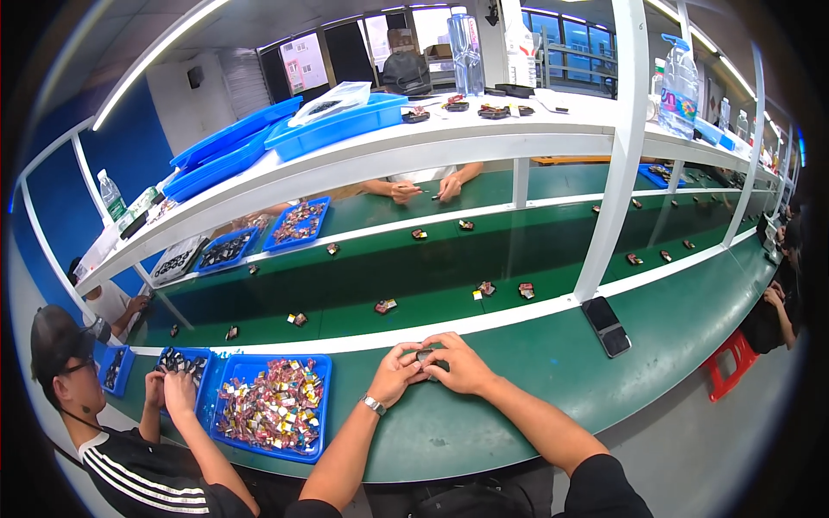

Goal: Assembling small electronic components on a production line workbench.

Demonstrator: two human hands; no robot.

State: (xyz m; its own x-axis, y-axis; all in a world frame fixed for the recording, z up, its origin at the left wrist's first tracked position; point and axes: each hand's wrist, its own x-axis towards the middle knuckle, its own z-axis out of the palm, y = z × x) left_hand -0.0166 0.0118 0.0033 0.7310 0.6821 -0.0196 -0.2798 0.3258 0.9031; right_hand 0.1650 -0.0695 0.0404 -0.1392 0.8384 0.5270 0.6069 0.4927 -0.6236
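Observation:
My left hand [397, 373], with a watch at the wrist, and my right hand [459, 366] meet above the green bench near its middle. Between their closed fingers is a small dark part [429, 360], mostly covered by the fingertips; its exact kind does not show. Left of my left forearm sits a blue tray [325, 414] heaped with small red, yellow and white wired pieces [269, 404]. Beyond my hands, small dark assemblies with red and white bits, such as one assembly [385, 306], lie spaced along the dark green belt [449, 268].
A co-worker's hands [177, 388] work over another blue tray [204, 406] at my left. Across the belt are a second person's hands [427, 188]. A phone [606, 327] lies at the right beside a white post [611, 173]. The shelf [553, 129] above carries trays and bottles.

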